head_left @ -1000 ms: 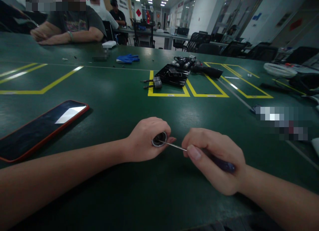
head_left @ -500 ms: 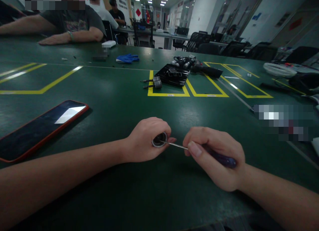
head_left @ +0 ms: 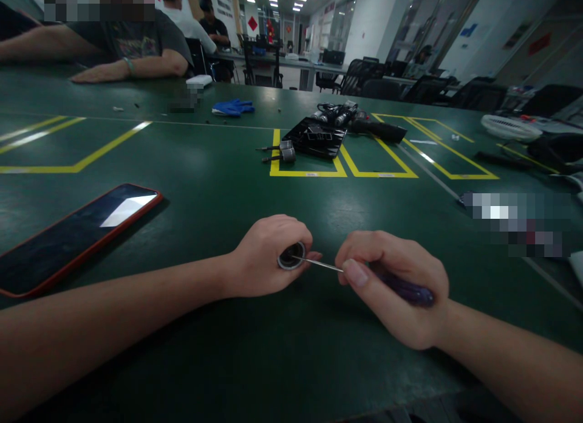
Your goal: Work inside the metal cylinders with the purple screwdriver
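My left hand [head_left: 268, 256] is closed around a small round part with a pale rim and a dark hollow inside [head_left: 291, 256]; most of it is hidden in the fist. In my right hand [head_left: 396, 286] lies a screwdriver [head_left: 412, 291] with a dark purple handle, gripped between thumb and fingers. Its thin metal shaft runs left and the tip reaches into the hollow of the round part. Exactly what the tip touches inside cannot be made out. Both hands are just above the green table [head_left: 218, 356].
A phone in an orange case [head_left: 82, 234] lies at the left. Farther back are two small motor-like cylinders [head_left: 286, 155], a black plastic bag [head_left: 319, 137], a cluster of dark metal parts [head_left: 339, 113] and a blue glove [head_left: 233, 107]. Another person's forearm [head_left: 109, 70] rests across the table.
My right hand and the screwdriver have shifted only very slightly, with the handle a touch farther right. My left hand keeps its hold on the round part.
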{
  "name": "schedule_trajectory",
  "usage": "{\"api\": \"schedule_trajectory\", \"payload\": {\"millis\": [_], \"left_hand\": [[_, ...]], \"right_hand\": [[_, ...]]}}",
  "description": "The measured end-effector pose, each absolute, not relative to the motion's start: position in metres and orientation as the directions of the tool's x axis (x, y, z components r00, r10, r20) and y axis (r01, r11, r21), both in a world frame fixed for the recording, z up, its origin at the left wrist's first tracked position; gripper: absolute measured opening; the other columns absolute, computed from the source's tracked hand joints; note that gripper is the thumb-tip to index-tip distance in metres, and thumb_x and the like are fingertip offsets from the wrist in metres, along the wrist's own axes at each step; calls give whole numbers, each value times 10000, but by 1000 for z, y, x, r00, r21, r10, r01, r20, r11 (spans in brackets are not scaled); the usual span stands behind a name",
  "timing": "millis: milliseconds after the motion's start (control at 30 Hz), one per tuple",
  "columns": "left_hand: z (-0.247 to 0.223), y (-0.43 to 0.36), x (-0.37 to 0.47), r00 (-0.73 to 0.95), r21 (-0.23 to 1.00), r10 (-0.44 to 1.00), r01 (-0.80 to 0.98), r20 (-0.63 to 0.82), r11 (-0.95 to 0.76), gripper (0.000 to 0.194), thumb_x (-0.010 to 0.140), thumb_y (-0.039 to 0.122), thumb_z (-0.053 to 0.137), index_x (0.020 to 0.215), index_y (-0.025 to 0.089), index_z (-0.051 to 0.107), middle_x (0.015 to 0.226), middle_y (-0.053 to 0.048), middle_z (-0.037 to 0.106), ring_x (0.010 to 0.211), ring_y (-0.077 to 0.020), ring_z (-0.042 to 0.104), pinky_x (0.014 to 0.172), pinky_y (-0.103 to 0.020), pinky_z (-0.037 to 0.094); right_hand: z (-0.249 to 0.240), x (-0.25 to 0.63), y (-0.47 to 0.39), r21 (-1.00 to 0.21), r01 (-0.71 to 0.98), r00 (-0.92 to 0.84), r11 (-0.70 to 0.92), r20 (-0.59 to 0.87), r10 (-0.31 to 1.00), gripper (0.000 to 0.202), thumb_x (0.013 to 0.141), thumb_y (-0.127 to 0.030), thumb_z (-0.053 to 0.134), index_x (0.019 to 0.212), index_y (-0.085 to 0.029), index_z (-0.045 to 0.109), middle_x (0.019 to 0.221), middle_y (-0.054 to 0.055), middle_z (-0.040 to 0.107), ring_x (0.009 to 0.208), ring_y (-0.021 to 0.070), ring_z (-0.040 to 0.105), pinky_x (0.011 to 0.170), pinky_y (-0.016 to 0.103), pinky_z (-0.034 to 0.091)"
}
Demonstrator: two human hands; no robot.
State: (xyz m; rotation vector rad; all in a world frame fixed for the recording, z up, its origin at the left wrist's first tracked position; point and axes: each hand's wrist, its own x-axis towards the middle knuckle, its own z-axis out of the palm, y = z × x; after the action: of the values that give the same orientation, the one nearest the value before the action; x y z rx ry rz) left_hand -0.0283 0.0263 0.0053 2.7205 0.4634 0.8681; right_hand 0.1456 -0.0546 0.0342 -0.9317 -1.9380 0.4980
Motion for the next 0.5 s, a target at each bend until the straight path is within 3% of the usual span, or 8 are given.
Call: {"api": "schedule_trajectory", "payload": {"millis": [300,500], "left_hand": [[3,29,-30,764,347,383,221,519,-911,175,788,272,509,665,148,493,606,3,542,545,-104,484,528,-222,370],[7,24,-33,705,458,451,198,548,-867,164,769,283,510,706,132,520,629,-12,556,550,-109,518,505,-215,399]], "right_hand": [[42,140,-57,-715,416,-292,562,480,827,103,753,-144,592,707,-170,503,612,-25,545,504,65,490,455,194,394],[73,133,-48,-775,405,-334,485,369,867,100,707,-115,653,692,-130,555,615,-36,534,521,40,461,442,137,376]]}}
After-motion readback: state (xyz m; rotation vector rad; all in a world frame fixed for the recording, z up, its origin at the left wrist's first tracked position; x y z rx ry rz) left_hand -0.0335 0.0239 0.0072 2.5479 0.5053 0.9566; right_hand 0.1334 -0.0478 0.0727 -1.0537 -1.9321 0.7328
